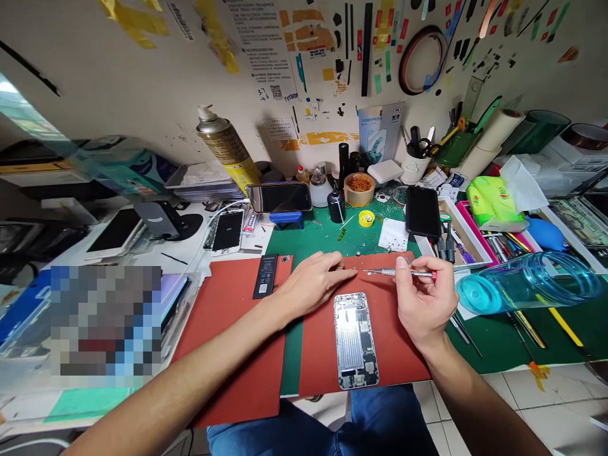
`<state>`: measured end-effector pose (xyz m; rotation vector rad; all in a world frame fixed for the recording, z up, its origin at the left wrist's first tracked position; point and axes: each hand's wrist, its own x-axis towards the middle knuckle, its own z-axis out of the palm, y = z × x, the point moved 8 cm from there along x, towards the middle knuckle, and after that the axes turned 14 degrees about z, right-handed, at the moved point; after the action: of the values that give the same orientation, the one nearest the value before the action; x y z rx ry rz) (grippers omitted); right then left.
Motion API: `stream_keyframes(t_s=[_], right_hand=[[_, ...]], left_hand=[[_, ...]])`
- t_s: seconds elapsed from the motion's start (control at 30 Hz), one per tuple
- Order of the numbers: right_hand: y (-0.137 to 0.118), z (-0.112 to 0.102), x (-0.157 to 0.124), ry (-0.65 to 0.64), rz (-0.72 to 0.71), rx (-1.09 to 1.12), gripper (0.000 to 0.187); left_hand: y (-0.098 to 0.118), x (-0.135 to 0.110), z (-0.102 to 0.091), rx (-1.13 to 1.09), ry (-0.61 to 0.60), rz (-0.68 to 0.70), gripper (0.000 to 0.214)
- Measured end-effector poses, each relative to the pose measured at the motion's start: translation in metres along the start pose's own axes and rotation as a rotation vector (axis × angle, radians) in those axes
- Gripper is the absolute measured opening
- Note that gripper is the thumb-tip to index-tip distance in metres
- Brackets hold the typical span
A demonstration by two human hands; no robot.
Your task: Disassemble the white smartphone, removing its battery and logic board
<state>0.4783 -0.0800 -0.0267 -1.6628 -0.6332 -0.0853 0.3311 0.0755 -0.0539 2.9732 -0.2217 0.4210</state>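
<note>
My right hand grips a slim silver screwdriver with a red end, its tip pointing left, low over the red mat. Close to that tip, the outstretched index finger of my left hand reaches the mat's far part, beside tiny specks too small to name. The other left fingers are curled and partly hidden. Below both hands lies an opened phone, its silver and black inner parts facing up. A black phone battery rests on the second red mat, left of my left hand.
A blue clear bottle lies on its side at the right, near tweezers and trays of tools. Behind the mats stand a phone on a blue stand, a black bottle and a spray can. A black phone leans farther right.
</note>
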Motion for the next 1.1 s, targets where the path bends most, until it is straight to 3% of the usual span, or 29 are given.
stream_keyframes(t_s=[0.13,0.33,0.7,0.97,1.1], right_hand=[[0.001,0.001,0.0,-0.002,0.01,-0.026,0.022],[0.0,0.0,0.0,0.011,0.007,-0.035,0.022],[0.002,0.001,0.0,-0.01,0.02,-0.007,0.024],[0.012,0.006,-0.001,-0.069,0.051,-0.01,0.029],[0.009,0.005,0.002,-0.149,0.167,0.071,0.031]], left_hand=[[0.007,0.002,0.005,0.064,-0.071,0.021,0.038],[0.006,0.002,0.007,0.115,-0.075,0.011,0.035],[0.006,-0.015,-0.026,0.135,0.11,-0.031,0.032],[0.009,-0.036,-0.016,-0.291,0.03,-0.101,0.03],[0.007,-0.038,-0.018,-0.421,0.059,-0.102,0.028]])
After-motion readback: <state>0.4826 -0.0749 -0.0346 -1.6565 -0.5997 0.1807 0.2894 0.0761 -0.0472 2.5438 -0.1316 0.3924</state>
